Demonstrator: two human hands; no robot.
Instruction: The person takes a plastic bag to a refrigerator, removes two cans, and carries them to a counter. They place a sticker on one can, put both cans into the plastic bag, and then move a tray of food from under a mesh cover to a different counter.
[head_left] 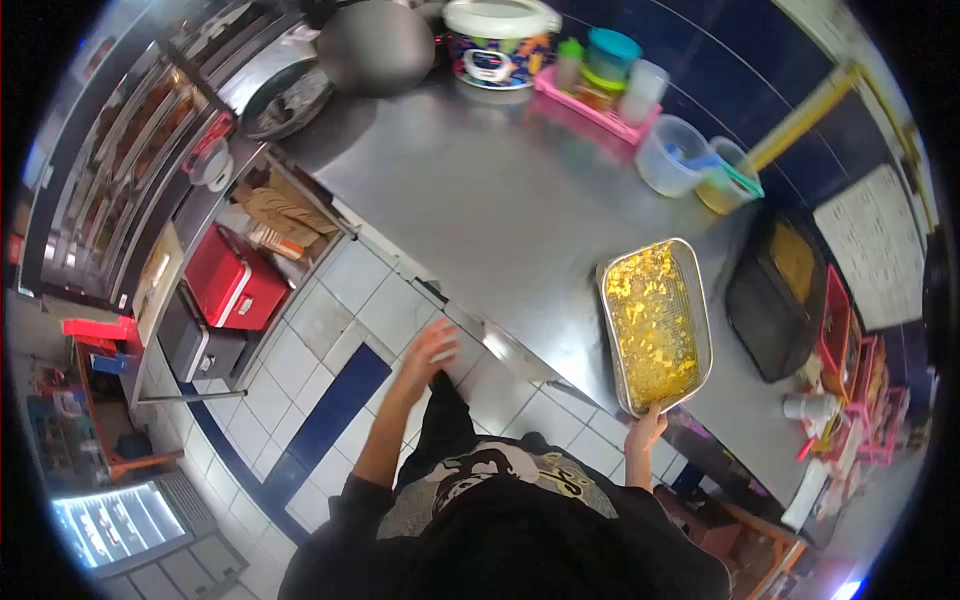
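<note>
A rectangular metal baking tray [700,310] with rounded corners is over the near part of the steel counter. Patchy yellow bits [652,330] cover its bottom, thickest toward the far end. My right hand [645,432] grips the tray's near rim, thumb on top and the other fingers mostly hidden beneath. Off to the left, my left hand [430,348] hangs above the tiled floor beside the counter edge, its fingers apart and holding nothing.
Along the wall on the steel counter [470,180] stand a patterned white-lidded tub [495,50], a pink basket [600,112] of bottles and a plastic container [670,160]. Black trays [770,300] lie at right. A red cooler [235,280] sits on a lower shelf at left.
</note>
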